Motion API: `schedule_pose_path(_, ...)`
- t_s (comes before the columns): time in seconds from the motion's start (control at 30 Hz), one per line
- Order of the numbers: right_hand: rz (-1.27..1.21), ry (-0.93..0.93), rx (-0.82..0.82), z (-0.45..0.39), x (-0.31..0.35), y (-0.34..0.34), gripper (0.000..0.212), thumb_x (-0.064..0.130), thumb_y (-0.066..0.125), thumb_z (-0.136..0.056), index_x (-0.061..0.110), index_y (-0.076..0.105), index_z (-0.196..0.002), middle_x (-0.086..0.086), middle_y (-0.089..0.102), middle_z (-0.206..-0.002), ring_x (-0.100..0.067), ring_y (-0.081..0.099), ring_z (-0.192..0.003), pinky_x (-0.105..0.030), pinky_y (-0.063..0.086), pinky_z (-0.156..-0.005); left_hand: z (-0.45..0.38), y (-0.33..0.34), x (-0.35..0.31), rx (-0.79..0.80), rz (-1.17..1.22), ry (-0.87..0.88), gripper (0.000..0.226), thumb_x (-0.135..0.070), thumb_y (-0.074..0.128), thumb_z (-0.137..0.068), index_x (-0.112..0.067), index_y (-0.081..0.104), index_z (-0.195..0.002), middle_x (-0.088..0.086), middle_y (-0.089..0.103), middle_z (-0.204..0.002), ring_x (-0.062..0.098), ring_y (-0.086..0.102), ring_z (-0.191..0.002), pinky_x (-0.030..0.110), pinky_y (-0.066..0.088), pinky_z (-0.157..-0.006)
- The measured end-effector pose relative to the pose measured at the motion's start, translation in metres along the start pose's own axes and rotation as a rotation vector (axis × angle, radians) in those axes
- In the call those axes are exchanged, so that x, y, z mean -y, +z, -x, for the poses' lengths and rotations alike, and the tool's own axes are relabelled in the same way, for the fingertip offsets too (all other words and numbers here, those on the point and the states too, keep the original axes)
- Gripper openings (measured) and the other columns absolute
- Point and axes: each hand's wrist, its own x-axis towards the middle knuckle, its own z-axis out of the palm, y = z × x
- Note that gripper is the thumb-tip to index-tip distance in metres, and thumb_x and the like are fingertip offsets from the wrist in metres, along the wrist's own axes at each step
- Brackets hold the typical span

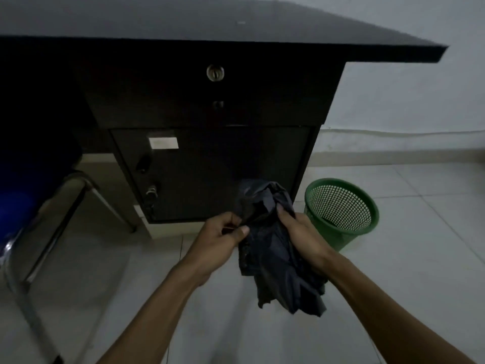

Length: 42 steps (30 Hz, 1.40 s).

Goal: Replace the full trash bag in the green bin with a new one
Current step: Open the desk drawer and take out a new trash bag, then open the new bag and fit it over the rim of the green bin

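A crumpled dark trash bag (pixel 273 248) hangs between both my hands in front of the desk cabinet. My left hand (pixel 217 240) pinches its left edge with thumb and fingers. My right hand (pixel 301 235) grips the bag's bunched upper part from the right. To the right of my hands, the green mesh bin (pixel 367 227) stands on the tiled floor with no bag inside; its mesh wall shows through the opening.
A dark desk (pixel 210 27) with a locked drawer and a cabinet door (pixel 210 174) fills the upper view. A chair with a blue seat and chrome legs (pixel 31 232) stands at the left. White wall and pale floor tiles lie to the right.
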Motion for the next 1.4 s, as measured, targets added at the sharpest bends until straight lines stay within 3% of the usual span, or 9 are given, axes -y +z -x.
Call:
schedule_pose_path(0.13, -0.226, 0.219, 0.027, 0.011, 0.013, -0.003, 0.034, 0.043, 0.047, -0.098, 0.019, 0.07, -0.106, -0.001, 0.075, -0.101, -0.019, 0.071, -0.095, -0.031, 0.053, -0.086, 0.006, -0.004, -0.014, -0.076, 0.06, -0.13, 0.016, -0.015, 0.05, -0.099, -0.009, 0.056, -0.085, 0.008, 0.063, -0.087, 0.017, 0.058, -0.082, 0.031, 0.047, -0.076)
schedule_pose_path(0.27, -0.211, 0.365, -0.048, 0.046, 0.052, -0.02, 0.027, 0.027, 0.058, -0.093, 0.007, 0.072, -0.104, -0.01, 0.075, -0.097, -0.026, 0.072, -0.088, -0.032, 0.055, -0.081, 0.034, -0.024, -0.065, -0.291, 0.3, -0.323, 0.025, -0.015, 0.052, -0.098, -0.012, 0.055, -0.074, 0.007, 0.064, -0.079, 0.019, 0.058, -0.075, 0.027, 0.046, -0.07)
schedule_pose_path(0.47, -0.102, 0.503, -0.162, 0.114, 0.141, -0.061, 0.013, 0.007, 0.07, -0.084, -0.006, 0.067, -0.086, -0.022, 0.069, -0.084, -0.029, 0.065, -0.071, -0.037, 0.055, -0.071, 0.091, -0.056, -0.176, -0.291, 0.294, -0.541, 0.02, -0.018, 0.056, -0.096, -0.007, 0.06, -0.079, 0.011, 0.065, -0.076, 0.022, 0.06, -0.067, 0.024, 0.048, -0.059)
schedule_pose_path(0.63, 0.035, 0.542, -0.131, 0.175, 0.236, -0.089, 0.045, 0.033, 0.083, -0.071, 0.01, 0.064, -0.106, -0.012, 0.069, -0.097, -0.021, 0.067, -0.08, -0.03, 0.055, -0.066, 0.131, -0.053, -0.287, -0.18, 0.309, -0.741, 0.023, -0.027, 0.054, -0.097, -0.01, 0.062, -0.083, 0.017, 0.07, -0.091, 0.028, 0.067, -0.077, 0.033, 0.054, -0.061)
schedule_pose_path(0.87, 0.39, -0.267, -0.215, 0.271, 0.385, -0.12, 0.054, 0.069, 0.059, -0.071, 0.023, 0.061, -0.098, 0.002, 0.054, -0.102, -0.015, 0.05, -0.102, -0.024, 0.041, -0.084, 0.155, -0.033, -0.433, -0.14, 0.342, -0.73, 0.023, -0.02, 0.053, -0.098, 0.0, 0.063, -0.095, 0.018, 0.068, -0.1, 0.031, 0.067, -0.084, 0.034, 0.054, -0.062)
schedule_pose_path(1.0, 0.303, -0.232, 0.071, 0.303, 0.439, -0.13, 0.05, 0.042, 0.078, -0.073, 0.014, 0.064, -0.113, 0.0, 0.07, -0.105, -0.014, 0.067, -0.097, -0.031, 0.056, -0.08, 0.159, -0.021, -0.493, -0.075, 0.339, -0.683, 0.031, -0.022, 0.051, -0.099, 0.002, 0.059, -0.118, 0.02, 0.066, -0.108, 0.034, 0.066, -0.088, 0.038, 0.056, -0.062)
schedule_pose_path(1.13, 0.221, -0.231, -0.274, 0.319, 0.464, -0.154, 0.015, 0.026, 0.063, -0.092, 0.015, 0.07, -0.087, 0.002, 0.073, -0.076, -0.011, 0.07, -0.072, -0.025, 0.053, -0.062, 0.152, -0.015, -0.528, 0.02, 0.344, -0.611, 0.057, -0.05, 0.059, -0.089, -0.004, 0.059, -0.122, 0.019, 0.07, -0.107, 0.036, 0.069, -0.09, 0.049, 0.058, -0.076)
schedule_pose_path(1.3, -0.266, 0.059, -0.582, 0.325, 0.476, -0.22, 0.023, 0.03, 0.058, -0.095, 0.011, 0.069, -0.09, -0.009, 0.073, -0.096, -0.027, 0.07, -0.088, -0.039, 0.057, -0.083, 0.15, -0.016, -0.553, 0.209, 0.271, -0.553, 0.082, -0.065, 0.082, -0.053, -0.013, 0.07, -0.115, 0.014, 0.071, -0.111, 0.034, 0.068, -0.101, 0.044, 0.051, -0.096)
schedule_pose_path(1.4, -0.322, 0.177, -0.741, 0.315, 0.474, -0.268, 0.027, 0.029, 0.063, -0.092, 0.003, 0.067, -0.1, -0.013, 0.068, -0.099, -0.031, 0.065, -0.093, -0.044, 0.052, -0.094, 0.147, -0.006, -0.568, 0.236, 0.329, -0.531, 0.056, -0.053, 0.068, -0.08, -0.007, 0.069, -0.112, 0.017, 0.07, -0.111, 0.033, 0.066, -0.103, 0.041, 0.051, -0.093)
